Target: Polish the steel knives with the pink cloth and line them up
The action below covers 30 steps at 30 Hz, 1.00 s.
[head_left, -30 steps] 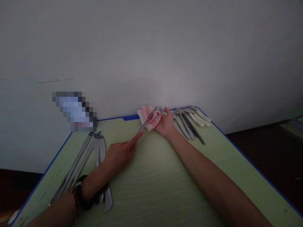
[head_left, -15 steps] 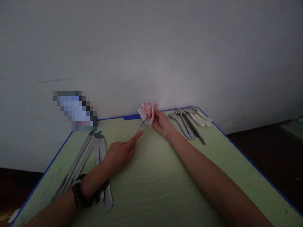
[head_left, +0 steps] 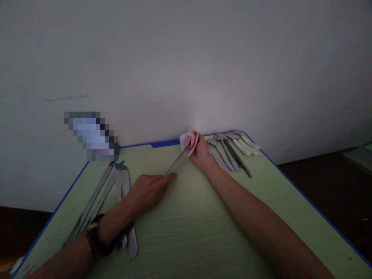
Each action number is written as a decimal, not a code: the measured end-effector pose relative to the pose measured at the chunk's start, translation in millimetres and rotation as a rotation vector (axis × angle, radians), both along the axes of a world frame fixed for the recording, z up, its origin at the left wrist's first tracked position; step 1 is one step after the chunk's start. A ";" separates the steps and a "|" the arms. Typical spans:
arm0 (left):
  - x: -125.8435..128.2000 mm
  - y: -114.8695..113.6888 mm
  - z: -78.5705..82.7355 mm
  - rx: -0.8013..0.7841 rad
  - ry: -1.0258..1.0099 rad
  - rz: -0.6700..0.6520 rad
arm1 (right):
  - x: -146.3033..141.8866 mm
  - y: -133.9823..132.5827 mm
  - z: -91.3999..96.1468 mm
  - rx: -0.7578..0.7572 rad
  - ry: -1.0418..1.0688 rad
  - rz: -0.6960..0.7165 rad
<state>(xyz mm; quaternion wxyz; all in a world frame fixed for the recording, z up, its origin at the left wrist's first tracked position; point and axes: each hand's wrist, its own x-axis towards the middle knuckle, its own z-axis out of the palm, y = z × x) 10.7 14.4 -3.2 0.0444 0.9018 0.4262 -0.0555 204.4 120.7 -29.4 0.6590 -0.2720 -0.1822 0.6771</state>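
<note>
My left hand [head_left: 149, 190] is closed around the near end of a thin metal piece of cutlery [head_left: 176, 162], which slants up and away to the right. Its far end goes into a folded pink and white cloth [head_left: 192, 141], so I cannot tell its kind. The cloth is bunched in my right hand [head_left: 202, 153], whose fingers are wrapped behind it and partly hidden. Both hands are over the far middle of the table. Several metal knives [head_left: 100, 190] lie beside and partly beneath my left forearm.
Several spoons and other metal cutlery [head_left: 228, 153] lie at the far right, beside white-handled pieces [head_left: 246, 147]. A pixelated, screen-like object [head_left: 91, 135] leans against the wall [head_left: 186, 58] at the far left. The green table [head_left: 186, 232] has a blue edge.
My right hand and the cloth have shifted slightly right and down. More of the cutlery's shaft now shows between my hands. My left hand has hardly moved.
</note>
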 end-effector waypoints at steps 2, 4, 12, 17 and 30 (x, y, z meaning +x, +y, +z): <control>-0.7 -0.3 0.0 -0.004 0.020 -0.026 | 2.0 -1.0 2.4 -0.036 0.061 -0.038; -1.0 -1.1 0.3 -0.013 0.041 -0.056 | 2.9 -3.3 5.4 -0.060 0.101 -0.030; 0.5 -3.5 -0.1 0.052 0.032 -0.131 | 0.9 -5.9 8.8 -0.104 0.187 -0.096; 1.0 -4.5 1.1 0.074 0.093 -0.161 | 6.3 -3.1 7.9 -0.049 0.215 -0.049; -2.4 -4.3 -4.1 0.069 -0.044 -0.128 | 8.2 -4.5 4.1 0.056 0.063 0.140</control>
